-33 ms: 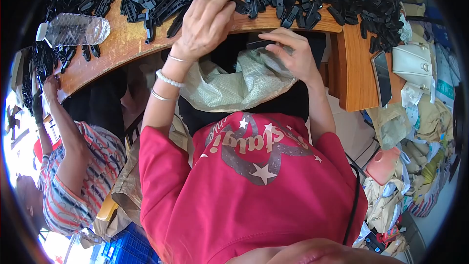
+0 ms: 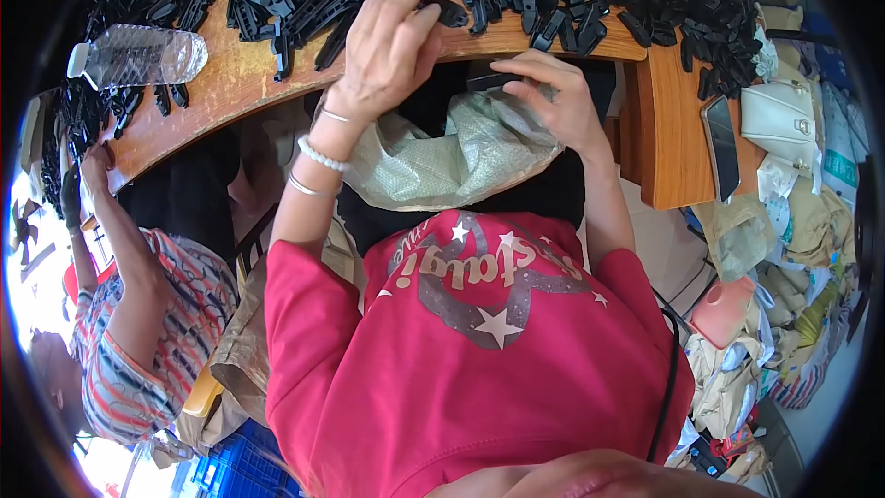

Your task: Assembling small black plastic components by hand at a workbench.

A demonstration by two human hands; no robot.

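My left hand (image 2: pixel 385 51) is raised at the table's edge, its fingers closed round one end of a black plastic part (image 2: pixel 450 10) beside the heap. Bracelets circle that wrist. Lower and to the right, my right hand (image 2: pixel 556 100) pinches a slim dark plastic part (image 2: pixel 490 82) between thumb and fingers. That part lies just above the open mouth of a pale woven sack (image 2: pixel 433 171) across my lap. A large heap of black plastic parts (image 2: pixel 562 0) covers the table's far side.
The curved wooden table (image 2: pixel 235 78) carries a clear plastic bottle (image 2: pixel 143 57) at left. A phone (image 2: pixel 722 148) and a white handbag (image 2: pixel 779 123) are at right. A co-worker's arm (image 2: pixel 129 221) reaches to the table at left. Bags and wrappings (image 2: pixel 737 378) pile up at right.
My left hand has shifted very slightly, and more of the black part at its fingertips shows. My right hand stays nearly where it was.
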